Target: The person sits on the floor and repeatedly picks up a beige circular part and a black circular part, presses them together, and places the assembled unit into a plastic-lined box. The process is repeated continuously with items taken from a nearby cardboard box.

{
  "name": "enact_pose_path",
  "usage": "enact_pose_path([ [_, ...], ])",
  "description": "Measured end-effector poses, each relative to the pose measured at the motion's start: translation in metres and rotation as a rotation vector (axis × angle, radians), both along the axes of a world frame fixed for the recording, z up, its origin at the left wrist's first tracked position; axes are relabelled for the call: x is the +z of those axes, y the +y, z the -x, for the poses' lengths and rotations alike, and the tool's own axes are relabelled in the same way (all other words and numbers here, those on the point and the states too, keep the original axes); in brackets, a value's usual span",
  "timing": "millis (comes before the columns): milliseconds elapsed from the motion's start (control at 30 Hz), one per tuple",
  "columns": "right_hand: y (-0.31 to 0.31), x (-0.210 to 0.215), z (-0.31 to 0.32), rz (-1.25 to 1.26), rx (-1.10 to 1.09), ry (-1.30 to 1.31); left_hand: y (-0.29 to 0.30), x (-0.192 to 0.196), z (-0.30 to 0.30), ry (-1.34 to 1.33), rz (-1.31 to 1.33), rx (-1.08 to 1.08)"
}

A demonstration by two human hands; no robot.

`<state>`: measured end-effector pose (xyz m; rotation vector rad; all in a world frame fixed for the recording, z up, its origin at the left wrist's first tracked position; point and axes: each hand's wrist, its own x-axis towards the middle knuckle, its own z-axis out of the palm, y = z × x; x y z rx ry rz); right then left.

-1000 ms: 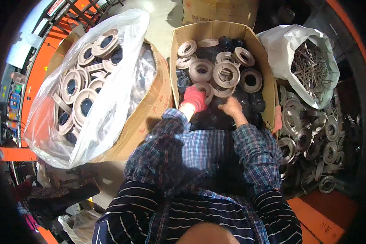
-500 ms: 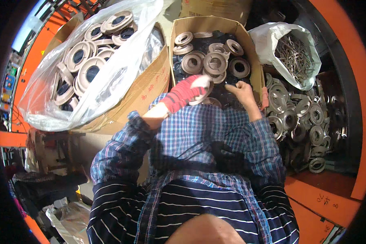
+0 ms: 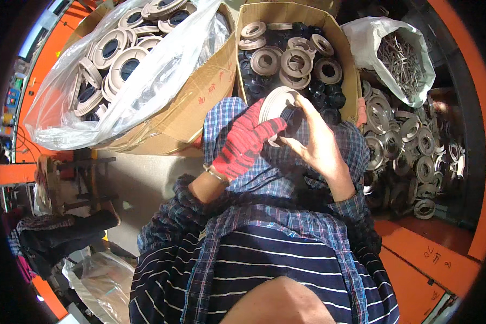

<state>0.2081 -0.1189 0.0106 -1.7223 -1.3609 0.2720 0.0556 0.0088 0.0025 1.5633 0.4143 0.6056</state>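
In front of my lap, my left hand (image 3: 242, 144), in a red glove with black stripes, grips a beige ring-shaped part (image 3: 274, 103) tilted on its edge. A dark round piece (image 3: 292, 117) sits at the ring's centre. My bare right hand (image 3: 323, 150) closes on this dark piece and the ring's right side, fingers at the top and thumb below. Just beyond my hands, a cardboard box (image 3: 350, 65) holds several beige rings (image 3: 296, 62) lying on many black round pieces (image 3: 336, 99).
To the left stands a large carton (image 3: 200, 110) lined with a clear plastic bag (image 3: 162, 89), full of beige rings with dark centres. A white sack (image 3: 359, 46) of metal pins (image 3: 398, 62) stands at the right, beside a heap of grey rings (image 3: 410, 146). An orange frame (image 3: 416, 259) borders the right.
Both hands have drawn back from the box toward my lap and come together. The right hand now grips the dark piece at the beige ring. The view has shifted slightly.
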Motion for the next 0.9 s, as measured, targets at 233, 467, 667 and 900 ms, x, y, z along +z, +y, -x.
enact_pose_path([
  [233,-0.001,0.006,0.011,-0.122,-0.049,0.598,-0.038,0.025,0.006,0.039,-0.119,0.093],
  [467,0.001,0.008,0.015,-0.135,-0.078,0.918,-0.039,0.024,0.001,-0.072,-0.3,0.159],
  [667,-0.008,0.03,0.003,0.079,-0.007,-0.153,-0.011,0.036,0.012,0.215,0.11,0.044],
  [900,0.009,0.0,0.015,-0.024,-0.208,0.799,-0.048,0.017,0.007,0.041,-0.033,0.218],
])
